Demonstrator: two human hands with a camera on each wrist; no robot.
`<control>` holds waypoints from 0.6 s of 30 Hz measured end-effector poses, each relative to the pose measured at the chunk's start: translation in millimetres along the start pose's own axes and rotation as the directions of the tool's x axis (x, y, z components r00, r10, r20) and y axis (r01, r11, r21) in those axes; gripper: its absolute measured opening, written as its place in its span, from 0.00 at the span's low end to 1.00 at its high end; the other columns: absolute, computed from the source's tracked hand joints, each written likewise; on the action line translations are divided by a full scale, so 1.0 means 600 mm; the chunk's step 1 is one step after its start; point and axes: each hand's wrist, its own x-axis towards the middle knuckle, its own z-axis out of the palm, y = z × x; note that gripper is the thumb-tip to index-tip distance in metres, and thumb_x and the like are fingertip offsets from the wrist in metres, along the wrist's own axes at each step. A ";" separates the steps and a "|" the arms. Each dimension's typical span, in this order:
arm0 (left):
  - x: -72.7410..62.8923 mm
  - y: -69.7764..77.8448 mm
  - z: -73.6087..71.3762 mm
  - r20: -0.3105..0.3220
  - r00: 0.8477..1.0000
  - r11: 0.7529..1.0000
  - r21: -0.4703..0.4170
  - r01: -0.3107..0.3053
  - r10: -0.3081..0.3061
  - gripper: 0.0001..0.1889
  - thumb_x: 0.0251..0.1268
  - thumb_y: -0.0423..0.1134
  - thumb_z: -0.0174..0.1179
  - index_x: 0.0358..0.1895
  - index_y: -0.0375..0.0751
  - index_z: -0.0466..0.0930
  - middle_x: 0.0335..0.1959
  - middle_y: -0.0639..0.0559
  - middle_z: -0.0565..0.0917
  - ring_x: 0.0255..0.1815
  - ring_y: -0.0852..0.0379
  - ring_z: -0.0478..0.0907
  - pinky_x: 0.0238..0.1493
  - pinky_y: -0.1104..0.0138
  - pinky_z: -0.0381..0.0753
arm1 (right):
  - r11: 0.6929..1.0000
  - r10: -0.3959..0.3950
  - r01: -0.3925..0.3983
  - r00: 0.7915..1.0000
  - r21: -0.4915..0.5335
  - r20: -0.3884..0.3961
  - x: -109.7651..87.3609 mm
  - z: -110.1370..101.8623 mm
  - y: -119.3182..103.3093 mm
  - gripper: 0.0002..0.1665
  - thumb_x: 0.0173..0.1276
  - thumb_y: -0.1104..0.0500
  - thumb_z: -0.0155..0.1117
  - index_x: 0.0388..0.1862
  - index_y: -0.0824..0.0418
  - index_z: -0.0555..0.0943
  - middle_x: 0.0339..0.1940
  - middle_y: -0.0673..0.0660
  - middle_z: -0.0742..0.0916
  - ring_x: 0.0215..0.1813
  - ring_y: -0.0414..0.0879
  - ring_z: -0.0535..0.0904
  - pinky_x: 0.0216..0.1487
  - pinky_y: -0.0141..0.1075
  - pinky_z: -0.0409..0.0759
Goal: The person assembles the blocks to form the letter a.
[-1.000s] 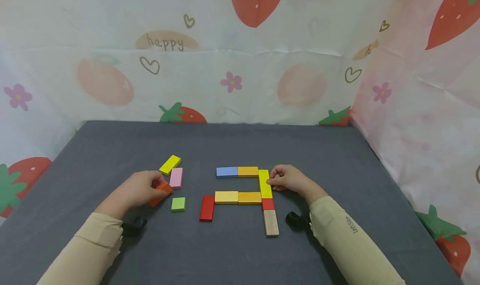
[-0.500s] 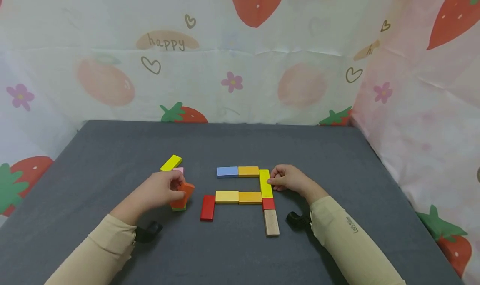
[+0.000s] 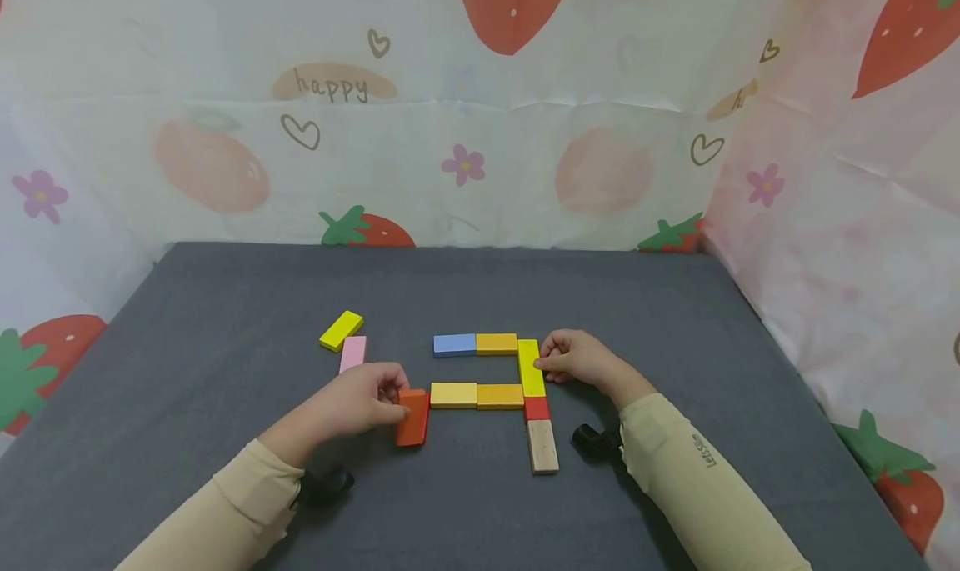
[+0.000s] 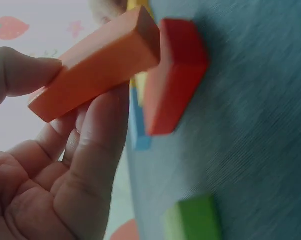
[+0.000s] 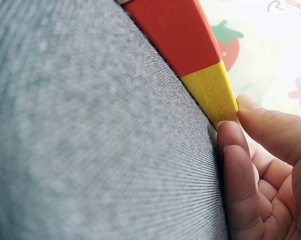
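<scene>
Rightward travel brings the left hand (image 3: 352, 403) and its orange block (image 3: 412, 421) from over the green block (image 4: 193, 220) to the red block (image 3: 428, 417), just left of the frame's lower middle; the right hand (image 3: 581, 358) stays put.

Nearest, lower right of centre, the plain block (image 3: 542, 448) meets the red stub (image 3: 536, 408); a bump there could run up the whole column. Left thumb and fingers pinch the orange block; the left wrist view shows it tilted, and whether it touches the red block is unclear; lowered at that slant, it could catch the red block's edge or shove it into the cream block (image 3: 453, 395); a loose pinch could let it twist. Farther off, right of centre, right thumb and fingertips clamp the yellow block's (image 3: 529, 367) outer edge; too much leftward push could skew its joint with the upper amber block (image 3: 497, 343). Farther still, left of centre, the pink block (image 3: 352, 353) lies just beyond the left hand; a careless withdrawal might brush it.
</scene>
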 end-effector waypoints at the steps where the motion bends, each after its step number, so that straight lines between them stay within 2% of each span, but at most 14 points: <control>1: 0.001 -0.001 0.004 0.006 1.000 1.000 -0.004 0.003 -0.003 0.07 0.58 0.34 0.65 0.36 0.42 0.76 0.28 0.51 0.77 0.29 0.56 0.72 0.32 0.66 0.72 | 1.000 -0.002 0.002 1.000 0.002 0.001 0.000 0.000 0.000 0.11 0.65 0.56 0.68 0.36 0.61 0.77 0.26 0.51 0.82 0.31 0.43 0.80 0.37 0.33 0.81; 8: 0.001 0.001 0.021 0.035 0.999 0.999 0.004 0.033 -0.033 0.10 0.56 0.39 0.70 0.35 0.43 0.77 0.27 0.52 0.79 0.31 0.56 0.74 0.34 0.65 0.74 | 1.000 -0.010 0.010 1.000 0.012 0.004 -0.003 0.001 -0.001 0.10 0.66 0.57 0.67 0.36 0.61 0.77 0.26 0.51 0.82 0.31 0.43 0.80 0.37 0.33 0.82; 14: -0.001 -0.004 0.022 0.034 0.996 0.996 0.046 0.082 -0.083 0.11 0.53 0.43 0.72 0.32 0.45 0.79 0.23 0.53 0.78 0.28 0.56 0.72 0.31 0.66 0.72 | 1.000 -0.008 0.008 1.000 0.007 -0.006 -0.005 0.001 -0.003 0.10 0.65 0.57 0.68 0.36 0.62 0.77 0.25 0.51 0.81 0.30 0.43 0.80 0.36 0.33 0.81; 18: -0.007 -0.012 0.022 0.072 0.990 0.992 0.042 0.122 -0.124 0.11 0.53 0.44 0.73 0.31 0.44 0.80 0.20 0.53 0.79 0.25 0.57 0.73 0.30 0.67 0.71 | 1.000 -0.010 0.010 1.000 0.014 -0.009 -0.005 0.001 -0.003 0.10 0.65 0.57 0.68 0.36 0.62 0.77 0.24 0.51 0.80 0.30 0.43 0.79 0.36 0.33 0.81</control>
